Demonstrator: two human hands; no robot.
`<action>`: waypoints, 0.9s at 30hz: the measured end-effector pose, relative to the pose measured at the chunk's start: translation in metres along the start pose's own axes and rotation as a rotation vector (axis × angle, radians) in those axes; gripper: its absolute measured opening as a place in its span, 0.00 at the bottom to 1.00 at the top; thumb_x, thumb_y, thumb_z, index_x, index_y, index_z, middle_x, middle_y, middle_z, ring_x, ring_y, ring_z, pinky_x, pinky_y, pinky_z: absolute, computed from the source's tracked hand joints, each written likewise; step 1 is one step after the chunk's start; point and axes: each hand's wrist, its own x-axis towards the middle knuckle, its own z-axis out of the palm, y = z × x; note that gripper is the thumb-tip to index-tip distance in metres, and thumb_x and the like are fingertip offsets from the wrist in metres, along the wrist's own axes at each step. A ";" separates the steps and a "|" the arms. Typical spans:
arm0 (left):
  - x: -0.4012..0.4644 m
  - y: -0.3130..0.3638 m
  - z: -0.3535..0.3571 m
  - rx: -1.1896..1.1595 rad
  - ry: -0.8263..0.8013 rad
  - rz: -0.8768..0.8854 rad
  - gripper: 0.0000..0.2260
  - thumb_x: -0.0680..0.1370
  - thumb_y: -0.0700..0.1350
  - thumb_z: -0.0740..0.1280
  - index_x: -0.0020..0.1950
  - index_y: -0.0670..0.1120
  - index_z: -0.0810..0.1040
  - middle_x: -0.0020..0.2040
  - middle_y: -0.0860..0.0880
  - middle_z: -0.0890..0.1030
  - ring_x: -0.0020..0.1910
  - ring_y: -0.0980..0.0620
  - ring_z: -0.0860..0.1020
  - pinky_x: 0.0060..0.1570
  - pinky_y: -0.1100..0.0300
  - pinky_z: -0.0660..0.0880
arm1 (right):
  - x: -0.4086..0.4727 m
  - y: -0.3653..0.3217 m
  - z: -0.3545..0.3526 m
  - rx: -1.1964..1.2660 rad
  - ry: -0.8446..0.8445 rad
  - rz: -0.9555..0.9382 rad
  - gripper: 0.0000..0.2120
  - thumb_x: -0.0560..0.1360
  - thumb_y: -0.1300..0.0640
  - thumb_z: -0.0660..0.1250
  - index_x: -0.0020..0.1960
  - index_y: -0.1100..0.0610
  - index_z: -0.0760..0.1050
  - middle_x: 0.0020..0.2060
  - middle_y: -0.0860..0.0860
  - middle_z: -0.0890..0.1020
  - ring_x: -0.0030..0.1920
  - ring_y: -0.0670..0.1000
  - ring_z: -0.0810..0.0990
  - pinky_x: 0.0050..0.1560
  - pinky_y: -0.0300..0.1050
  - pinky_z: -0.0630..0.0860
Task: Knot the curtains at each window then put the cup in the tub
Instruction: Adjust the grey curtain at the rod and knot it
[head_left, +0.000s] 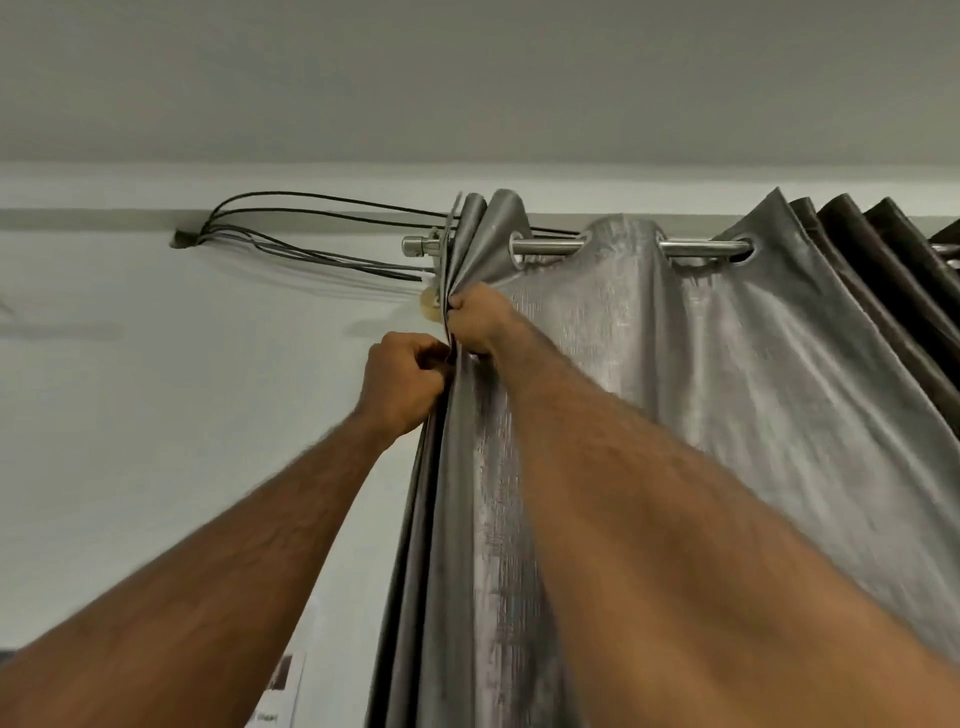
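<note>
A shiny grey curtain (701, 338) hangs by metal eyelets from a steel rod (550, 245) high on the wall, close under the ceiling. Both my arms reach up to its left edge. My right hand (480, 319) pinches the gathered folds just below the rod's left end. My left hand (402, 382) sits a little lower and grips the curtain's outer edge with curled fingers. Dark brown curtain folds (878, 249) are bunched on the rod at the far right. No cup or tub shows in the view.
Several black cables (311, 228) run from a hole in the wall to the rod's left bracket. A small tan fitting (430, 304) sits on the wall behind my right hand. A printed sheet (280, 686) hangs on the wall at the bottom.
</note>
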 end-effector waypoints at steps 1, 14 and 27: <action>-0.001 0.000 0.003 -0.014 -0.003 -0.010 0.07 0.73 0.34 0.71 0.49 0.41 0.87 0.42 0.45 0.86 0.41 0.49 0.83 0.45 0.58 0.78 | 0.000 0.009 -0.003 -0.005 -0.018 -0.019 0.09 0.80 0.63 0.60 0.49 0.62 0.80 0.42 0.57 0.79 0.42 0.55 0.77 0.43 0.45 0.76; -0.022 0.032 0.036 -0.078 0.111 -0.163 0.16 0.72 0.49 0.78 0.56 0.44 0.84 0.45 0.46 0.86 0.44 0.48 0.84 0.47 0.52 0.82 | -0.063 0.055 -0.023 0.496 -0.031 0.079 0.17 0.81 0.61 0.58 0.67 0.53 0.78 0.40 0.52 0.79 0.39 0.51 0.77 0.41 0.45 0.75; -0.027 0.032 0.041 0.013 0.124 -0.174 0.14 0.74 0.42 0.75 0.59 0.44 0.84 0.46 0.49 0.85 0.48 0.51 0.83 0.58 0.52 0.79 | -0.089 0.160 -0.091 -0.210 0.351 0.549 0.51 0.64 0.31 0.76 0.75 0.56 0.60 0.71 0.59 0.69 0.72 0.61 0.67 0.65 0.63 0.66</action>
